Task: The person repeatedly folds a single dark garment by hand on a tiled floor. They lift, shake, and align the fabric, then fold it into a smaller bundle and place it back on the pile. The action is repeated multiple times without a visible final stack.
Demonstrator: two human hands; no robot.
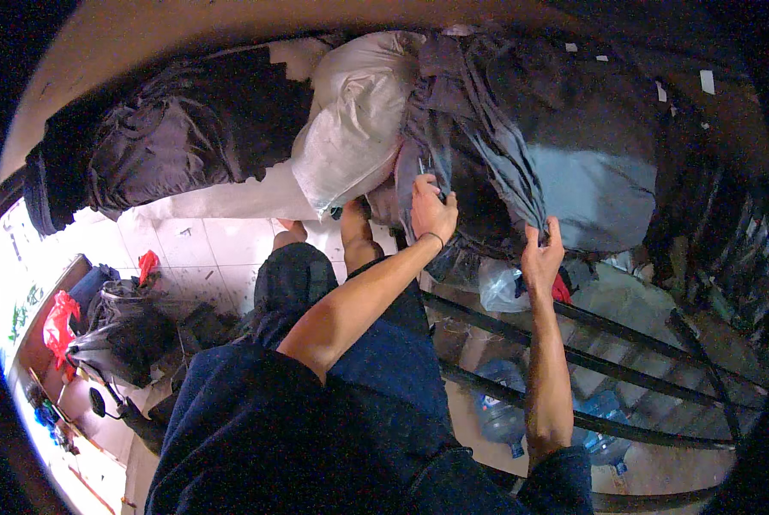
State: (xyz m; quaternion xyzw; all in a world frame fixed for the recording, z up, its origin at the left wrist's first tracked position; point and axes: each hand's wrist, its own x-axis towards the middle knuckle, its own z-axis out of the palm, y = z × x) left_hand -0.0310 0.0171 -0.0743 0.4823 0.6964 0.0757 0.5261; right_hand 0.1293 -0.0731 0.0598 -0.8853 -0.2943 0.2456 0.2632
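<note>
My left hand (433, 208) is closed round a small pair of scissors (422, 165), with the slim metal blades pointing away from me. Its fingers hide most of the handles. Grey-blue cloth lies just beneath and beside that hand. To the right, my right hand (542, 249) pinches the gathered end of a grey garment (511, 163) between thumb and fingers. The garment is pulled toward me in long folds from a heap of dark cloth (590, 103). A light smooth patch of the heap lies right of the pinched end.
A pale full sack (363, 112) and a dark bundle (174, 146) lie left of the heap. Black metal rails (590, 360) run at the lower right, with blue water bottles (497, 403) below. Black bags (127, 335) and a red bag (59, 326) stand at the left.
</note>
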